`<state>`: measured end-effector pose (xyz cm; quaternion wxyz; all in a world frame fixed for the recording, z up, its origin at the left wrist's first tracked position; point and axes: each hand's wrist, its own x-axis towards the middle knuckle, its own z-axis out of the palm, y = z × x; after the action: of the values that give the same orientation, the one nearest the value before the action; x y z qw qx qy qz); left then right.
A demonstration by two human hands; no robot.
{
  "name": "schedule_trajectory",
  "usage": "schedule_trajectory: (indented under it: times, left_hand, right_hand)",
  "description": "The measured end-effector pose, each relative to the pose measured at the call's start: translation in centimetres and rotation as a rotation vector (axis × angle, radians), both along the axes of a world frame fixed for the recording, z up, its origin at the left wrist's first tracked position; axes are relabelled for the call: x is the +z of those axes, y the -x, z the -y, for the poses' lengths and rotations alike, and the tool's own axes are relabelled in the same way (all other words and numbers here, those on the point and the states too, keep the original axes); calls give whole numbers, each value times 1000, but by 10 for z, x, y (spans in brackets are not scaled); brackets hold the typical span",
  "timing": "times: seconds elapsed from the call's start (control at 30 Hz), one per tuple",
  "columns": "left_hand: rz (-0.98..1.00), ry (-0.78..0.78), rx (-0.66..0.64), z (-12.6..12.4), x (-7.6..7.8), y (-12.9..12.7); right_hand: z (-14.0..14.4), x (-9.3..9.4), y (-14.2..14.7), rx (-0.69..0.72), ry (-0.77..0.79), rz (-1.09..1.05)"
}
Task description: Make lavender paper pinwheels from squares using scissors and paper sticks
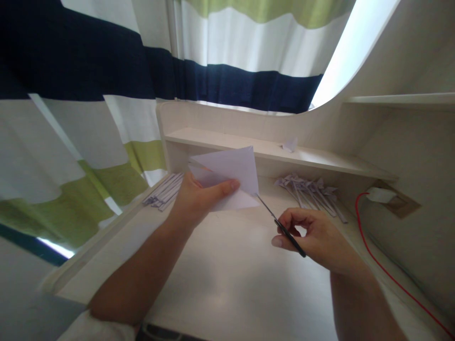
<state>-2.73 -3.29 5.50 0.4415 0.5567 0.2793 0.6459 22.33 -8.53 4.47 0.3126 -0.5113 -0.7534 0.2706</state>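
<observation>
My left hand (206, 192) pinches a square sheet of white paper (236, 163), thumb on the near face and the other fingers behind it. A slit runs into the sheet at its left side, and its lower right part looks cut apart as well. In my right hand (313, 234) is a pair of scissors (289, 237) with dark handles, fingers in the loops. The scissor tips point up and left and meet the sheet near its right edge; the blades look closed together. Both hands are above the white desk.
Rolled paper sticks (170, 189) lie at the desk's left back. Several paper pinwheels on sticks (313, 189) lie at the right back. A folded paper piece (289, 144) sits on the shelf (227, 141). A red cable (369, 248) runs from a white plug (381, 194) at the right wall.
</observation>
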Motion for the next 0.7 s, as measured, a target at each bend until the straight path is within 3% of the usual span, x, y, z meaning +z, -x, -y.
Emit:
schedule_trajectory:
  times: [0.7]
  left_hand:
    - [83,68,-153,-1,2,-1]
  right_hand:
    - [0,-1,-1,0,13,23]
